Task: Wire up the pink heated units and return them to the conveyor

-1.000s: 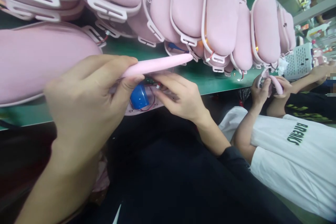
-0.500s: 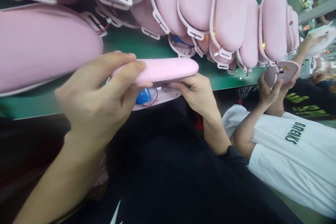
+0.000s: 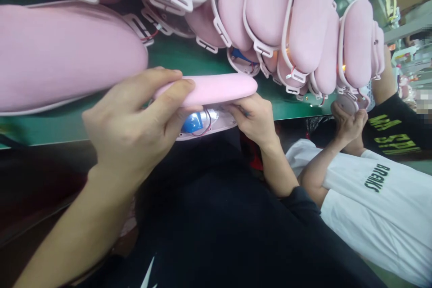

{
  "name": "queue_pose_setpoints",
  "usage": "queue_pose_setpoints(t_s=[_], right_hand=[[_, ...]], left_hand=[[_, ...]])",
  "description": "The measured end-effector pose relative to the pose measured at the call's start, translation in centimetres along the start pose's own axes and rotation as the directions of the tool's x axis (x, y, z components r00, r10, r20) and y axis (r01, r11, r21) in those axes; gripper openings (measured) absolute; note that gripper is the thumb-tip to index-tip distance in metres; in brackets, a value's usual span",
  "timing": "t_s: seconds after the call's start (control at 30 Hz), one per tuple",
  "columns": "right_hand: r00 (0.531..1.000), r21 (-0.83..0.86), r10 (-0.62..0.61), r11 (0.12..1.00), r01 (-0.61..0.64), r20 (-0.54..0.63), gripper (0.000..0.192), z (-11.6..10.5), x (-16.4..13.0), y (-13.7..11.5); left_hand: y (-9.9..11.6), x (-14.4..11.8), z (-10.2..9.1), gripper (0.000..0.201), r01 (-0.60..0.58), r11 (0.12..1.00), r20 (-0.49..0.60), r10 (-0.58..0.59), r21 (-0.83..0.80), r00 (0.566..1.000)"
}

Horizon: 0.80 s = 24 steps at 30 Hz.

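Note:
In the middle of the view I hold a pink rounded plastic shell [image 3: 224,88], seen edge-on. My left hand [image 3: 135,112] grips its left end, fingers on top and thumb beneath. Below hangs the matching open half-shell [image 3: 221,128], which carries a blue block [image 3: 193,123] that looks like a battery, with thin dark and red wires beside it. My right hand [image 3: 254,119] is closed at the right end, its thumb and finger between the two halves. Its fingertips are partly hidden, so whether it grips one half or both is unclear.
Many similar pink shells [image 3: 270,4] with slotted tabs stand piled along the green table [image 3: 189,60]. A large pink shell [image 3: 67,54] lies at the left. At the right, a co-worker in a white shirt [image 3: 374,198] handles another piece; a person in black [image 3: 393,126] is beyond.
The view has shifted slightly, so the table and piles appear further right. The gap between my two halves shows a little more of the blue block. The co-worker's piece has tilted.

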State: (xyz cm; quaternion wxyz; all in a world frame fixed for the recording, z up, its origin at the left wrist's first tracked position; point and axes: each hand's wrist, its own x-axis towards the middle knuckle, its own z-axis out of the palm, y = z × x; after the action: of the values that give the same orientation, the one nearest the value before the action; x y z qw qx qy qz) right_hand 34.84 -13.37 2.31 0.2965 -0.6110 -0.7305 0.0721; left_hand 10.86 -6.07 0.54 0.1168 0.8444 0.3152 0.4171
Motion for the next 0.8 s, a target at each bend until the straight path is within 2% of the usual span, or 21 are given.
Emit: queue_pose_setpoints(t_s=[0.1, 0.33, 0.47, 0.67, 0.8], right_hand=[[0.999, -0.008, -0.010, 1.000, 0.010, -0.034, 0.015, 0.2, -0.3, 0.4], [0.984, 0.102, -0.035, 0.993, 0.054, -0.173, 0.014, 1.5, -1.0, 1.6], [0.978, 0.131, -0.045, 0.989, 0.072, -0.204, 0.016, 2.0, -1.3, 2.2], [0.991, 0.124, -0.002, 0.992, 0.018, -0.136, 0.019, 1.8, -1.2, 2.3], [0.998, 0.079, 0.058, 0.995, -0.059, 0.013, 0.019, 1.1, -0.7, 2.0]], left_hand=[[-0.1, -0.1, 0.0, 0.036, 0.000, 1.000, -0.004, 0.000, 0.015, 1.000], [-0.3, -0.4, 0.2, 0.038, 0.008, 1.000, 0.012, -0.008, 0.010, 1.000], [-0.4, -0.5, 0.4, 0.038, 0.006, 1.000, 0.014, -0.006, -0.004, 1.000], [-0.2, -0.4, 0.4, 0.037, 0.023, 1.000, 0.013, -0.023, -0.011, 1.000], [-0.1, -0.3, 0.2, 0.040, 0.042, 0.999, 0.020, -0.042, -0.011, 0.999]])
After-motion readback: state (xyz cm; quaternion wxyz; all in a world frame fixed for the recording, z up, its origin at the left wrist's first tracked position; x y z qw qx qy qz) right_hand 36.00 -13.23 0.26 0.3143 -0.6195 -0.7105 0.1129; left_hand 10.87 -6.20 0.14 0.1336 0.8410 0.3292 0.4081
